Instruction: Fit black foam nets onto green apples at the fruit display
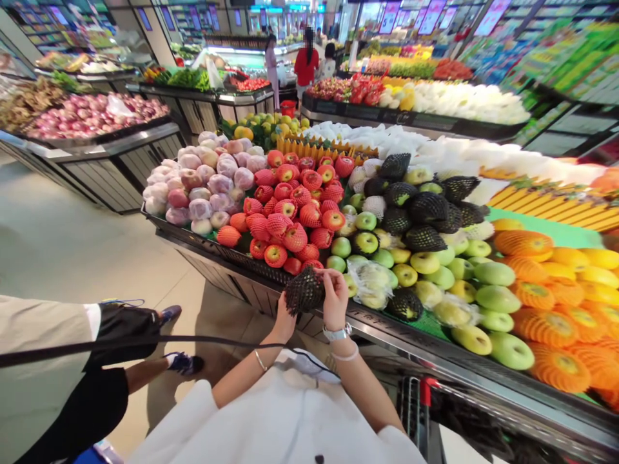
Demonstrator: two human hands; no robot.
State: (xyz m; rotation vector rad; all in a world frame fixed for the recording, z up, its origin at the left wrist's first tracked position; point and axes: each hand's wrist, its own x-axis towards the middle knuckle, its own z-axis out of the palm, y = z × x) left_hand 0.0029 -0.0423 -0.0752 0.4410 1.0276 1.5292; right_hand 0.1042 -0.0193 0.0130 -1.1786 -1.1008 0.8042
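Observation:
A black foam fruit net [304,291] is held up between both hands, just in front of the stand's near edge. Whether a fruit sits inside it is hidden by the mesh. My left hand [284,318] is closed around its lower left side, with the fingers mostly behind it. On the upper right, my right hand [334,298] pinches the net's edge between thumb and fingers. Right beyond the hands lie red apples in red foam nets [286,207]. Green apples [366,221] and more black-netted fruit [428,207] lie to the right.
Plastic-wrapped pale pink fruit [207,174] fills the stand's left end; orange-netted fruit [551,325] its right. A shopping cart [414,412] stands below the edge at right. Another person [48,361] is close on my left. A dark strap [203,338] crosses the view.

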